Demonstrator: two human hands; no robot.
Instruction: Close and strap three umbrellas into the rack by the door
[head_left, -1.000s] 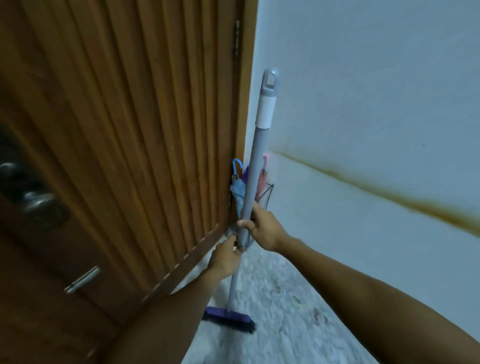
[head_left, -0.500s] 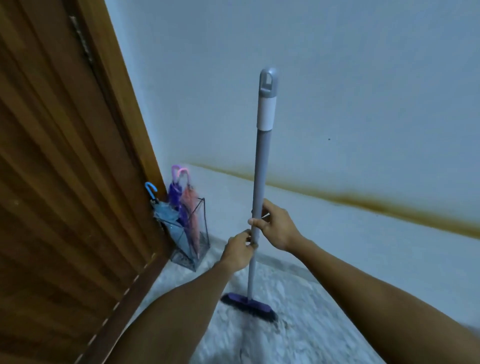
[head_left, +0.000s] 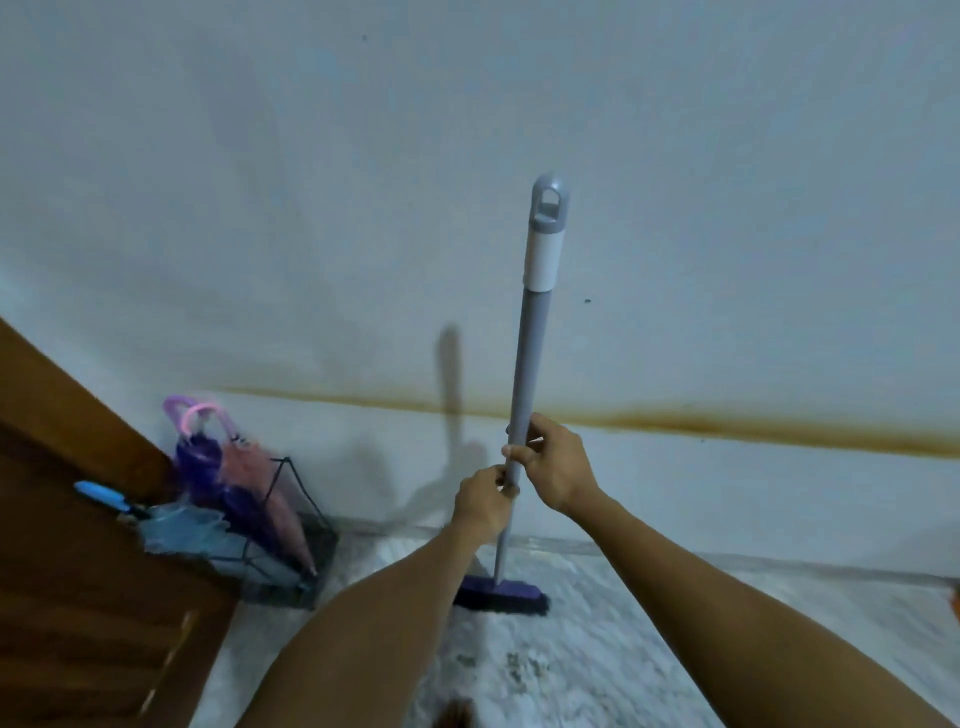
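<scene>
Both hands hold a broom (head_left: 524, 374) that stands upright on the floor (head_left: 623, 649), close in front of the pale wall (head_left: 467, 156). The right hand (head_left: 553, 462) is closed around the grey pole, with the fingers curled over it from the right side. The left hand (head_left: 480, 501) grips the same pole just below, and the two hands nearly touch each other. The purple brush head of the broom rests on the floor straight under the hands, and the grey cap with a hanging hole is at the top of the pole. The three umbrellas are well to the left of the hands, in a black wire rack (head_left: 306, 519) that stands in the floor corner where the wall meets the wooden door (head_left: 78, 597). No hand touches them. The purple umbrella (head_left: 200, 462) and the pink umbrella (head_left: 249, 467) lean side by side, closed, with their curved handles up. The blue umbrella (head_left: 176, 530) lies lower, toward the door, with its blue handle pointing left over the door edge. I cannot tell if the straps are fastened. A brown stain line (head_left: 727, 423) runs across the wall behind the broom.
</scene>
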